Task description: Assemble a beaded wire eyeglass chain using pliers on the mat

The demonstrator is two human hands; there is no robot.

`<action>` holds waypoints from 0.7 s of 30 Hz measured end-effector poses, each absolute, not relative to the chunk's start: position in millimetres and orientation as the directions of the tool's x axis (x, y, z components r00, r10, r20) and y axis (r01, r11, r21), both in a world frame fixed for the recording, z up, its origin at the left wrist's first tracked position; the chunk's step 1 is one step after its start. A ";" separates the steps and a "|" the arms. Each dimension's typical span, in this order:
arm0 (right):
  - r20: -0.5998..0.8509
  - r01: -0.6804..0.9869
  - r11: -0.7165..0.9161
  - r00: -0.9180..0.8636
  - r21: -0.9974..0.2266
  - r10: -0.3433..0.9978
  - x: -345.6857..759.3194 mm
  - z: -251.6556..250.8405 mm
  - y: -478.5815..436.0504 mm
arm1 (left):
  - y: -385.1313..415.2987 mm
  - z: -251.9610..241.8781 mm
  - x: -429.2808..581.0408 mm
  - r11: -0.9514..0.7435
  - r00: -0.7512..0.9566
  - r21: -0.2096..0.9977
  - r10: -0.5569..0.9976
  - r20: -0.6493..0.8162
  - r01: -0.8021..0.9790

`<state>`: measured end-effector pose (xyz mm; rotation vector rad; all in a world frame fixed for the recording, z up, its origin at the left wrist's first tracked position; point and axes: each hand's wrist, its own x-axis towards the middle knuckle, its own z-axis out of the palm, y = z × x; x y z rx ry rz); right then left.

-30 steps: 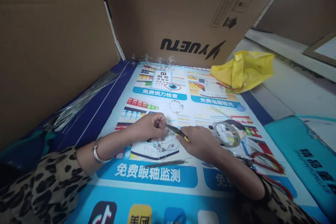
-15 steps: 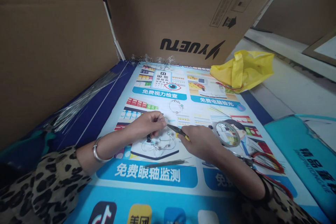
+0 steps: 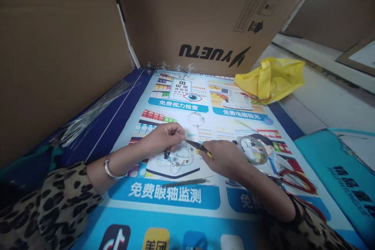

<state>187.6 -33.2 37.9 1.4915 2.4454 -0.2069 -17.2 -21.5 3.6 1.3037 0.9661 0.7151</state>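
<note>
- Cut wires [image 3: 187, 182] lie on the tabletop [image 3: 140, 213], nearer the wearer than both hands.
- Beaded wire loops [image 3: 186, 161] rest just beyond them, below the left hand's fingertips.
- The right hand [image 3: 227, 159] is closed around needle-nose pliers [image 3: 199, 146], tips pointing left.
- The left hand [image 3: 170, 136] pinches at those tips; what it grips is too small to tell.
- A beaded bracelet [image 3: 202, 118] lies beyond both hands.

left hand [image 3: 165, 138]: bare, silver wrist bangle [image 3: 106, 168] | right hand [image 3: 225, 158]: bare, dark forearm band [image 3: 299, 210] | sleeves [image 3: 66, 203]: leopard-print
</note>
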 end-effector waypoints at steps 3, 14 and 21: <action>-0.321 0.879 0.477 -0.454 -0.008 0.831 188.6 39.2 -32.5 | -20.9 5.7 -18.0 0.142 0.445 0.984 0.878 -0.175 0.108; -0.349 0.829 0.546 -0.551 -0.122 0.758 192.5 40.4 -30.9 | -20.9 6.1 -24.6 0.145 0.585 0.987 0.796 -0.157 0.068; -0.348 0.832 0.538 -0.549 -0.138 0.760 192.6 40.5 -30.5 | -18.5 5.4 -26.1 0.149 0.619 0.987 0.771 -0.151 0.056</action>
